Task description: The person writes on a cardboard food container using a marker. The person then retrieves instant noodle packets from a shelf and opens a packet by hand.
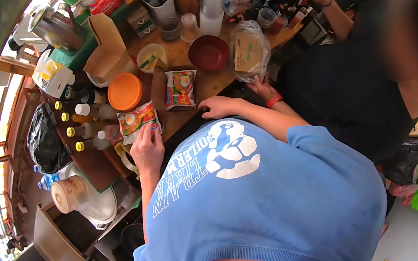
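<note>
My left hand (147,146) is on the near edge of a red and white noodle packet (137,120), its fingers closed on that edge. A second packet (180,88) lies in an open cardboard box (159,92) just to the right. My right hand (216,107) rests at the wooden table's (208,88) front edge, fingers curled loosely, with no object visible in it. Beyond the packets are an orange lid (125,91), a white tub with a green utensil (151,58) and a dark red bowl (209,53).
A co-worker in black (331,80) stands close on the right, one hand by a plastic-wrapped pack (250,51), the other raised over clutter. Bottles (79,131) line the left side. A metal pitcher (57,30) and clear cups (212,8) stand farther back.
</note>
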Demonstrator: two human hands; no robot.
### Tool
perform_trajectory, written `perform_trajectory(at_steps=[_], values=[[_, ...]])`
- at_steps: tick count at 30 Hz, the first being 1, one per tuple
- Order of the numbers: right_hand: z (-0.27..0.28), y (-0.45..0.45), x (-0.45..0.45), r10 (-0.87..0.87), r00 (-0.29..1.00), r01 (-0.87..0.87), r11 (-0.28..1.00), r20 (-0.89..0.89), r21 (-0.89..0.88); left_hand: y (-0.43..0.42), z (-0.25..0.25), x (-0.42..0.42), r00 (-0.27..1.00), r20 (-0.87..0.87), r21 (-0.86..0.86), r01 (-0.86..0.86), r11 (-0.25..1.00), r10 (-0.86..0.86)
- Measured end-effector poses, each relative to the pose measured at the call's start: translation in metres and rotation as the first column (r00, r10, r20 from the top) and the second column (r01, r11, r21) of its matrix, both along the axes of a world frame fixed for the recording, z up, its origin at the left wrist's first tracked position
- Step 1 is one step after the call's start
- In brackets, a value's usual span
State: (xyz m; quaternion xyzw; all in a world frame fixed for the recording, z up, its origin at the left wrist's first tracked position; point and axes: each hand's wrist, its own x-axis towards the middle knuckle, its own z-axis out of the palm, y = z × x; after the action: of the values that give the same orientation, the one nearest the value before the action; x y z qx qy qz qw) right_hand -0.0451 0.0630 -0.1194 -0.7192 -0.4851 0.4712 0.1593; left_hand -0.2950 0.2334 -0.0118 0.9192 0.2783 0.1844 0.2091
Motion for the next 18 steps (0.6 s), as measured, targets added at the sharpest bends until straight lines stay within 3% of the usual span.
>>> perform_trajectory(at_steps=[8,11,14,18], values=[[-0.006,-0.014,0.021,-0.073,0.996,0.069,0.995,0.053,0.067,-0.001,0.001,0.017,1.0,-0.005,0.003,0.02,1.0,-0.02],[0.001,-0.015,0.038,-0.016,0.999,0.019,0.996,-0.043,0.085,-0.003,0.004,0.023,1.0,-0.006,-0.023,0.028,0.999,-0.028],[0.026,-0.015,0.049,-0.044,0.999,0.044,0.999,-0.017,-0.028,-0.002,0.003,0.026,0.999,0.001,0.011,0.042,0.999,-0.042],[0.017,-0.017,0.057,-0.112,0.993,0.11,0.992,0.041,0.057,0.001,0.001,0.023,1.0,0.0,0.009,0.009,1.0,-0.009]])
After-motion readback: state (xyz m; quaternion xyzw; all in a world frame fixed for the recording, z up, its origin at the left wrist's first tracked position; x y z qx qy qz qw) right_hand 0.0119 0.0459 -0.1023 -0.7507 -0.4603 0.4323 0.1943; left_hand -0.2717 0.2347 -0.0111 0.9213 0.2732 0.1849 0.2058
